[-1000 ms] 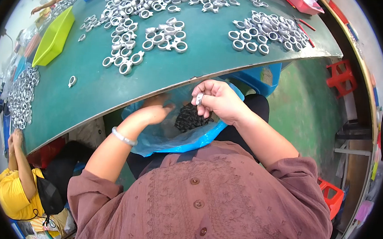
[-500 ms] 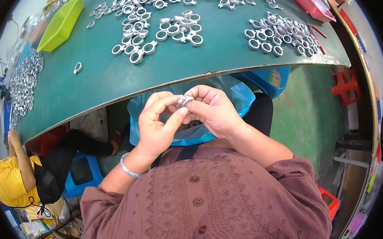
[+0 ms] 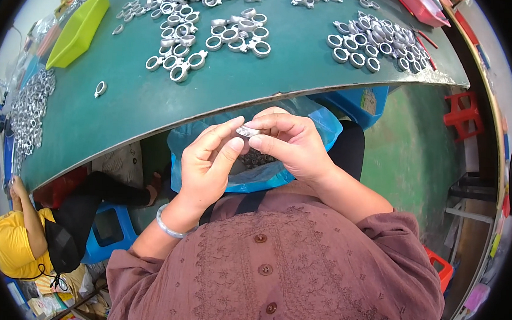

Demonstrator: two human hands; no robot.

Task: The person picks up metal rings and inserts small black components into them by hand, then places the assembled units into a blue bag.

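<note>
A small silver metal ring clamp (image 3: 246, 131) is held between my two hands, just off the near edge of the green table (image 3: 139, 103). The fingertips of my left hand (image 3: 208, 163) pinch its left end. Thumb and fingers of my right hand (image 3: 298, 146) grip the other end, hiding part of the ring. Directly beneath my hands lies an opened blue plastic bag (image 3: 324, 124), with small metal pieces (image 3: 257, 159) showing inside. On the table, a loose cluster of similar rings (image 3: 239, 33) lies ahead of my hands, and a single ring (image 3: 100, 88) rests to the left.
More rings are heaped at the right (image 3: 380, 41) and far left (image 3: 31, 111) of the table. A yellow-green tray (image 3: 79, 29) stands at the left, a pink tray (image 3: 422, 9) at the far right. A person in a yellow top (image 3: 19, 242) sits at the left.
The ring clamp has been turned between my fingers, so a flatter side shows now. My left fingers have straightened slightly. The view has shifted a little.
</note>
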